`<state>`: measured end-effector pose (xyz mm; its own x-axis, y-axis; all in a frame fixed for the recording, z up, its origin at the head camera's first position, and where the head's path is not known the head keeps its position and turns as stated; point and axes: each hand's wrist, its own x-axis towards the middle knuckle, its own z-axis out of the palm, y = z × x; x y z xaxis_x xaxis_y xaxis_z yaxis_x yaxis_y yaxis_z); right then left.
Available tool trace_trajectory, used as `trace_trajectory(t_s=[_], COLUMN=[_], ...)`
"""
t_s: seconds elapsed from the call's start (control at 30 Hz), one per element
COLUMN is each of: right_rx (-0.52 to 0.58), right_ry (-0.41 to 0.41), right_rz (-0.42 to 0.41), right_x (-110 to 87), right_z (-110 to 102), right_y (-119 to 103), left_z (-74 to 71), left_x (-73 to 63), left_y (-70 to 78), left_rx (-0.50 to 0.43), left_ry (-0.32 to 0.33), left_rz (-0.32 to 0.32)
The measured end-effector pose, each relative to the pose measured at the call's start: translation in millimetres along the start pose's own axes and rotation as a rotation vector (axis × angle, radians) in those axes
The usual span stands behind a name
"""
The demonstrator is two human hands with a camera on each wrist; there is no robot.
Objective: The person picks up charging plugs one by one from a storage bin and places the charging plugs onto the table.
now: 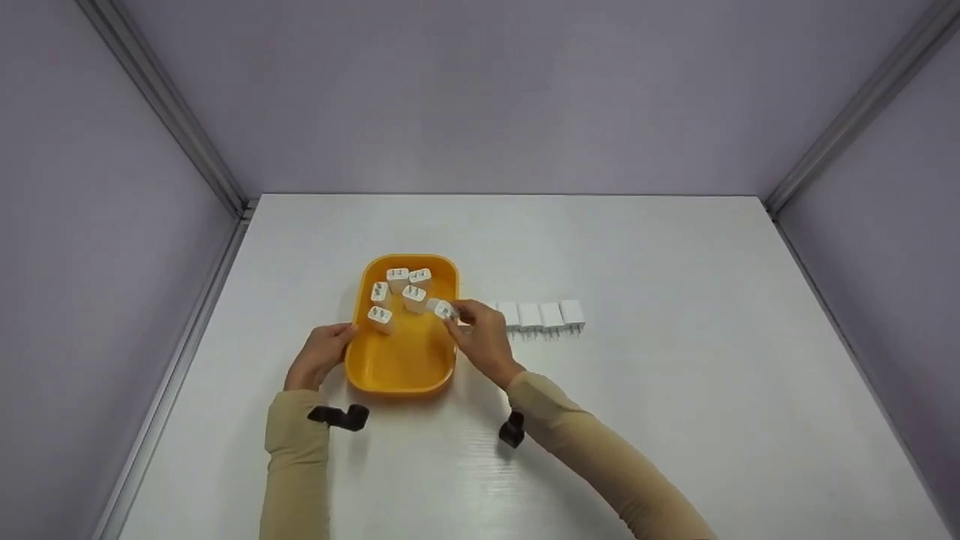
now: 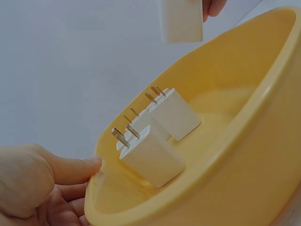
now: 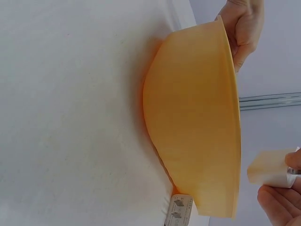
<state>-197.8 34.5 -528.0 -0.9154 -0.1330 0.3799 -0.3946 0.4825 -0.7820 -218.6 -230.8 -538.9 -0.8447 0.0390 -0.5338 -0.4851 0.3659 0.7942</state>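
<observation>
A yellow tray point(image 1: 401, 360) sits on the table, and my left hand point(image 1: 321, 354) grips its left rim, thumb on the rim and fingers against the outside. Inside the tray several white plug adapters point(image 2: 153, 157) stand with their metal prongs up, toward the far and left part. My right hand point(image 1: 486, 339) pinches another white plug adapter point(image 3: 267, 168) between thumb and fingers. In the head view this adapter overlaps the tray's right rim; the left wrist view has it raised above the tray.
Right of the tray, several white plug adapters point(image 1: 529, 315) lie side by side in a row, prongs toward me; my right hand hides the row's left end. Dark wrist cameras point(image 1: 352, 417) sit on both sleeves. Grey walls point(image 1: 510, 97) enclose the white table point(image 1: 675, 360).
</observation>
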Motion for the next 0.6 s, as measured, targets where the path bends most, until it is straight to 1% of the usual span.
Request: trace_trajectory(t_s=[0.13, 0.4, 0.5, 0.6], right_rx=[0.051, 0.168, 0.173, 0.154], right_ry=[0.058, 0.175, 0.205, 0.225], right_rz=[-0.003, 0.035, 0.036, 0.05], right_x=[-7.1, -23.5, -27.1, -29.5], right_z=[-8, -20, -25, -29], right_y=[7, 23, 27, 28], left_z=[2.0, 2.8, 3.4, 4.5], left_x=[-0.7, -0.3, 0.4, 1.4], left_y=[-0.7, 1.7, 3.0, 3.7], left_rx=[0.003, -0.021, -0.033, -0.035], left_ry=[0.007, 0.009, 0.004, -0.003], left_rz=[0.032, -0.018, -0.036, -0.053])
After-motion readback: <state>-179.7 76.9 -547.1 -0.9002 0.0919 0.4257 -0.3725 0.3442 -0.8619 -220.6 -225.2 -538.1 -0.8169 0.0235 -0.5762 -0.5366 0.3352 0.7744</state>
